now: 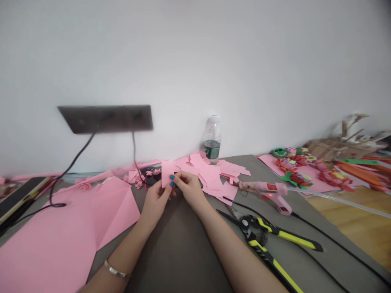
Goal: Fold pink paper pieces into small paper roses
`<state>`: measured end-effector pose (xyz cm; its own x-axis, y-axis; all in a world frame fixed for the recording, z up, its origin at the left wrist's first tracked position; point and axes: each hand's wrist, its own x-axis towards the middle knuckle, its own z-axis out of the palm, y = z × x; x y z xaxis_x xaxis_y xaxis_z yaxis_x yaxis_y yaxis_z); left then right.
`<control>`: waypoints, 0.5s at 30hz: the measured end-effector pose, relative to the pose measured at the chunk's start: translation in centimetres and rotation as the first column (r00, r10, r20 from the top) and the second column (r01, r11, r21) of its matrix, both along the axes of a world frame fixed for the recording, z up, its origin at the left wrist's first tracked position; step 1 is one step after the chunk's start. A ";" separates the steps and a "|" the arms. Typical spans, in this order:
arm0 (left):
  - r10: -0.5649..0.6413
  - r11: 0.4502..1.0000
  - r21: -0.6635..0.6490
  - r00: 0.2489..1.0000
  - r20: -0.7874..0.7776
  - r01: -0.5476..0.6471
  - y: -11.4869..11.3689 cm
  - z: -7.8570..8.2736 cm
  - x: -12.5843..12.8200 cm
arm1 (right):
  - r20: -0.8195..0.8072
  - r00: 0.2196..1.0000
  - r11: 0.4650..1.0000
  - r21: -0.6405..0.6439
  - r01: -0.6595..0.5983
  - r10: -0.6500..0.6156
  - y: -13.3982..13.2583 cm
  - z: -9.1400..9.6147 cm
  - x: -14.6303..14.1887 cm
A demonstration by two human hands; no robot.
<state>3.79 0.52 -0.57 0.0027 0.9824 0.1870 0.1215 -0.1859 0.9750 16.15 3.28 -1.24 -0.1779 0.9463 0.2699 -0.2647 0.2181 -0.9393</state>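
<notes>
A small pink paper piece (167, 173) stands upright between my two hands, over the middle of the grey table (177, 252). My left hand (157, 198) pinches its lower edge from the left. From the right, my right hand (189, 186) grips the same piece, thumb and fingers meeting at its side. Both thumbs nearly touch, their nails painted blue. Just beyond and right of the hands lies a loose heap of cut pink paper pieces (210, 173). Behind my left hand sits a dark object (152, 179), partly hidden.
Large pink sheets (55, 236) cover the left side. A bottle (212, 140) stands against the wall. Right are a pink glue gun (269, 192) with cord and yellow-black pruning shears (259, 232). Paper flowers (296, 179) lie farther right. Cables hang from a wall socket panel (106, 119).
</notes>
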 end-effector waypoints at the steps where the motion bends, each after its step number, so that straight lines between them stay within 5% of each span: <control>1: -0.001 1.000 0.006 1.000 -0.004 0.001 0.0 0.1 0.0 | -0.006 1.000 1.000 -0.001 -0.011 0.011 0.0 0.0 0.0; 15: -0.057 0.998 0.016 0.998 -0.023 0.058 -0.3 0.6 -0.1 | -0.006 0.999 0.999 0.011 -0.038 0.039 -0.4 0.5 -0.3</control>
